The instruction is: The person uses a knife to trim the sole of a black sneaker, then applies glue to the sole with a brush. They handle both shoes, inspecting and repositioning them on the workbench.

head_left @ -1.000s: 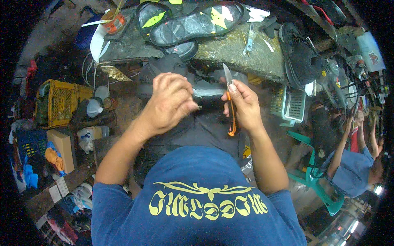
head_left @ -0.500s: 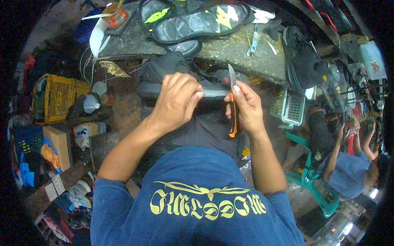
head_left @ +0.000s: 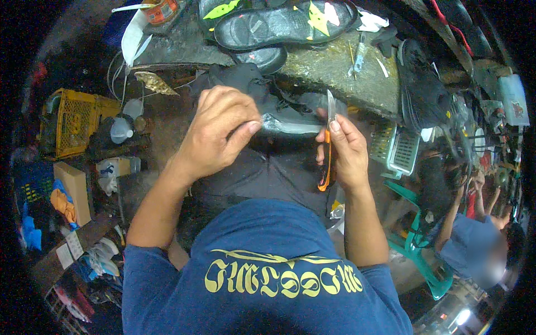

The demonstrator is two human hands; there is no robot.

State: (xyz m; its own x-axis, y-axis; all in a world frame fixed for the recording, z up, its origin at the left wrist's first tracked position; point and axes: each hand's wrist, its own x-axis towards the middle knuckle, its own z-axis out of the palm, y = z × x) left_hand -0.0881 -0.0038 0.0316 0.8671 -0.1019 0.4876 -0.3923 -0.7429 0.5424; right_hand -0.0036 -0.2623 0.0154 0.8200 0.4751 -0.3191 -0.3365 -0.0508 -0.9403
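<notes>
A black shoe [head_left: 301, 124] with a grey sole edge lies sideways across my lap, against the bench. My right hand [head_left: 349, 151] grips a knife [head_left: 325, 159] with an orange and black handle, its blade pointing up and away. The fingers of that hand are near the shoe's right end; whether they also touch it is hard to see. My left hand [head_left: 218, 134] is raised over the shoe's left end, fingers curled and thumb drawn in. What it pinches, if anything, is hidden. A pale patch [head_left: 271, 121] shows on the sole edge beside its thumb.
Black shoe soles [head_left: 262, 30] with yellow-green scraps lie on the worn bench [head_left: 312, 72]. An orange can [head_left: 162, 11] stands at its far left. A yellow crate [head_left: 72, 123] is to the left; a pale basket [head_left: 405, 151], a green chair [head_left: 413, 245] and another person [head_left: 469, 240] are to the right.
My left hand has drawn left along the shoe, uncovering more of the sole edge. The right hand still holds the knife upright. The whole view has shifted slightly.
</notes>
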